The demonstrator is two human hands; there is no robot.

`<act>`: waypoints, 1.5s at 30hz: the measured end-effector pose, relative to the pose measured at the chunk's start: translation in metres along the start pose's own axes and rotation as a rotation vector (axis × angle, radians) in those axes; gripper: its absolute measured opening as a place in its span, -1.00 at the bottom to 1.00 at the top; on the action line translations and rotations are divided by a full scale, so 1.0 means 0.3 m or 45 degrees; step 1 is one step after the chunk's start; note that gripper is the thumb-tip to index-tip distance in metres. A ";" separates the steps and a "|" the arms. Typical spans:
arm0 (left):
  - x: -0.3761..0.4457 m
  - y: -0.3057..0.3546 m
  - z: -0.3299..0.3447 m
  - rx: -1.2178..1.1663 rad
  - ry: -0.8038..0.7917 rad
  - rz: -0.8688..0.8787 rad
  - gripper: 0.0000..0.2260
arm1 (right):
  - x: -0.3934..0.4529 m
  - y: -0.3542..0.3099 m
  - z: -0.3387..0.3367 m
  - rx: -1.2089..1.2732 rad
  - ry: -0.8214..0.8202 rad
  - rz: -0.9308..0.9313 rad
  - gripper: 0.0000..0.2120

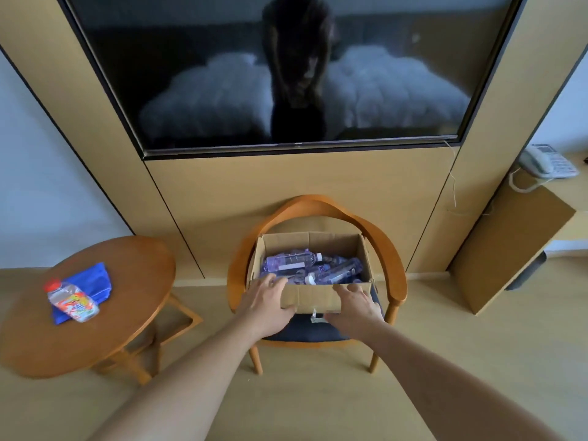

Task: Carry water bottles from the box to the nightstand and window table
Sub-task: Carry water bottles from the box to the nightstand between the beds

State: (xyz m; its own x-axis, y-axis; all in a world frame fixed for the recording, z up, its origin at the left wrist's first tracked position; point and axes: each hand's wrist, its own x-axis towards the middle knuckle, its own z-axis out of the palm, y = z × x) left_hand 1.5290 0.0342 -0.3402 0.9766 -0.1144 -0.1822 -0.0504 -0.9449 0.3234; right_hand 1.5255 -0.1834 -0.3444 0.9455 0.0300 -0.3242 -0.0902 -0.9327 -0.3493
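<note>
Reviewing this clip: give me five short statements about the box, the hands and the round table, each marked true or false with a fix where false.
1. The cardboard box sits on the seat of a wooden chair. True.
2. The box is empty. False: several water bottles lie in it.
3. Both the left hand and the right hand are at the box's near wall. True.
4. The right hand has lifted a bottle clear of the box. False: neither hand holds a bottle.
5. The round table holds a red-capped bottle lying on a blue cloth. True.
</note>
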 end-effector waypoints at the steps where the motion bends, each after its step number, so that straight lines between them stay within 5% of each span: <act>1: 0.044 0.008 0.000 0.012 -0.020 0.004 -0.34 | 0.045 0.004 -0.005 0.002 -0.016 0.002 -0.33; 26: 1.079 -0.226 0.192 0.056 -0.501 0.099 -0.36 | 0.951 0.035 0.102 -0.131 -0.440 0.263 -0.28; 37: 1.213 -0.185 0.337 0.119 -0.658 -0.042 -0.34 | 1.188 0.162 0.221 -0.643 -0.660 -0.200 -0.22; 45: 1.273 -0.162 0.443 0.308 -0.673 -0.112 -0.27 | 1.250 0.229 0.263 -0.633 -0.624 -0.403 -0.28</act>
State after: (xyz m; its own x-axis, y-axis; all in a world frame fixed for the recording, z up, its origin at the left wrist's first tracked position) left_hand 1.8764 -0.0043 -0.5489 0.7457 -0.1107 -0.6570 -0.0807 -0.9939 0.0759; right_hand 1.8494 -0.2078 -0.5593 0.6454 0.3704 -0.6680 0.4230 -0.9015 -0.0913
